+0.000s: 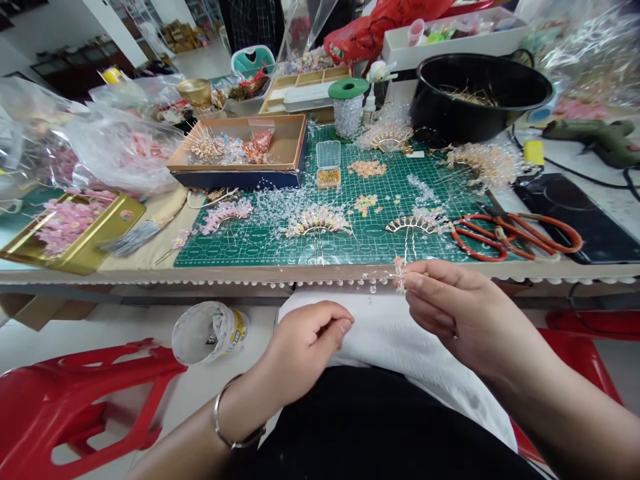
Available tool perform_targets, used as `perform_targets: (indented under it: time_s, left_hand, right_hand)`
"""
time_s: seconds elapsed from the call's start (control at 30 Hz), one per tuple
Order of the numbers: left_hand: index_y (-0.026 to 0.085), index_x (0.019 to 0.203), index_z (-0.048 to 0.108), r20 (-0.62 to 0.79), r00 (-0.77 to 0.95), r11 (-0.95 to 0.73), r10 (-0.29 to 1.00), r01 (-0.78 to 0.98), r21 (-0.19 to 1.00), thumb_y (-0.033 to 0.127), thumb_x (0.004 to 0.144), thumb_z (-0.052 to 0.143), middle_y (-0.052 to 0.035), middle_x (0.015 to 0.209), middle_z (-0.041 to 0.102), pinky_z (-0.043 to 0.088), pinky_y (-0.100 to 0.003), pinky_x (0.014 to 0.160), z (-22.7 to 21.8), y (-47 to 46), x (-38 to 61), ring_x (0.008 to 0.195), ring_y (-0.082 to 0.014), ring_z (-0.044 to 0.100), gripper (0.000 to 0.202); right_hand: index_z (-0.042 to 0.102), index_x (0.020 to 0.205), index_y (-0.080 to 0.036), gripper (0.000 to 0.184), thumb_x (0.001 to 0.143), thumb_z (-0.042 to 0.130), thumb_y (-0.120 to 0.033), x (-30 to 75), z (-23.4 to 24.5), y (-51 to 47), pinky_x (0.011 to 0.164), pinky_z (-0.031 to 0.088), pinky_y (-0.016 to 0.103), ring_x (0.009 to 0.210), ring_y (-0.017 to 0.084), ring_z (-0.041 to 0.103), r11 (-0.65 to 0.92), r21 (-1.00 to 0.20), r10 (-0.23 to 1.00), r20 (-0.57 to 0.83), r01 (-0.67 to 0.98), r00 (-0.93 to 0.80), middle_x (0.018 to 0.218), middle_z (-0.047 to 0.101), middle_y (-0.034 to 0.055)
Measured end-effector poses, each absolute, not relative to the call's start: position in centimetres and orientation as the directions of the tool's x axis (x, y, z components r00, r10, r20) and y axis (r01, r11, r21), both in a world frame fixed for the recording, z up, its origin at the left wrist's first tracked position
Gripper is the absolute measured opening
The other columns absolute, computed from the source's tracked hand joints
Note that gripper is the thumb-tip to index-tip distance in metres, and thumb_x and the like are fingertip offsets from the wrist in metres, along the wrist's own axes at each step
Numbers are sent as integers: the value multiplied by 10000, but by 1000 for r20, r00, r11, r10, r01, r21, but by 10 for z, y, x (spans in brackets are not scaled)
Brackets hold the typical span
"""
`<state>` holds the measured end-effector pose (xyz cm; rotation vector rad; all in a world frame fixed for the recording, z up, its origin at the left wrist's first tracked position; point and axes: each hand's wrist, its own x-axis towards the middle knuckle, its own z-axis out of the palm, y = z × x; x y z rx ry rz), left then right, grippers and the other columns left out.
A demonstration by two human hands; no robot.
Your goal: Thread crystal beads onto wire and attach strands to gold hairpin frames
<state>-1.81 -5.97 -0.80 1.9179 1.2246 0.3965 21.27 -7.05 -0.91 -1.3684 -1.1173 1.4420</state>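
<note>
My right hand [455, 313] pinches a small sprig of clear beads on wire [399, 275] between thumb and fingertips, just below the table's front edge. My left hand [305, 340] is curled above a white cloth [395, 333] on my lap, and nothing shows in its fingers. Beyond both hands lies a green cutting mat [250, 247] with loose crystal beads. On it rest gold wire hair combs with beadwork [415, 227] and a second comb [317, 221]. Neither hand touches them.
Orange-handled scissors [515, 237] lie right of the mat, near a black cooktop [575, 217]. A black pot [480, 93], a glue gun [595, 140], a cardboard tray of beads [237, 153] and a gold tin of pink flowers [75, 230] crowd the table. A red stool [85, 400] stands below left.
</note>
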Motion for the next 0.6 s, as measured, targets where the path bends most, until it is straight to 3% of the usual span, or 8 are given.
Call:
perform_targets:
  time_s: [0.07,0.1,0.17,0.23,0.3,0.37,0.5,0.6]
  left_hand:
    - [207,944,693,-103,422,-285,901,753,593,238,983,500,-6,859,739,541,-300,705,-11,-54,-30,778,-183,696,200]
    - [204,997,701,-6,381,-336,925,821,461,212,971,506,-36,964,752,553,-352,756,-8,-52,-37,867,-226,708,197]
    - [187,1125,680,305,314,-387,899,896,219,167,934,541,-103,1166,717,547,-449,862,6,-53,-46,1037,-302,686,237]
    - [179,1183,640,567,330,-488,755,860,148,129,894,584,-117,1215,695,531,-435,946,23,-61,-46,1099,-282,667,298]
    - [192,1166,617,588,490,-710,643,670,218,112,888,564,-68,1127,729,541,-311,938,36,-70,-36,1029,-191,690,295]
    - [172,1122,617,493,597,-773,633,526,355,92,904,512,-46,1041,749,554,-241,878,39,-76,-20,952,-147,706,255]
    - [121,1136,634,299,556,-620,776,582,527,73,947,483,-72,1093,744,553,-277,889,26,-71,3,1014,-176,703,246]
    - [162,1215,603,154,553,-505,819,568,650,142,971,504,-30,1092,744,554,-261,782,19,-64,6,945,-159,710,264]
  right_hand:
    - [601,879,-236,258,930,557,-485,214,-10,-71,409,201,241,435,97,216,-236,-969,971,-238,69,-13,503,278,-103]
    - [620,887,-236,255,930,567,-482,214,-9,-71,419,207,245,445,102,242,-226,-967,974,-226,120,10,513,302,-94]
    - [659,867,-239,233,924,602,-457,214,-6,-74,451,250,256,486,117,331,-198,-951,980,-193,238,43,548,385,-65]
    - [677,797,-242,218,909,627,-421,210,-2,-76,531,345,276,594,151,474,-162,-926,987,-155,342,48,626,520,-21]
    - [683,753,-248,234,905,618,-414,204,3,-78,650,425,307,772,207,591,-132,-905,991,-130,405,32,749,641,14]
    - [697,764,-260,247,907,600,-436,199,7,-80,708,465,329,889,247,640,-112,-894,993,-120,434,8,814,698,26]
    - [715,810,-269,276,926,568,-472,195,11,-83,686,523,316,883,243,693,-75,-883,993,-108,463,-45,804,727,24]
    - [715,800,-264,295,936,546,-464,196,12,-84,624,532,294,839,232,705,-53,-871,993,-100,489,-71,766,722,23]
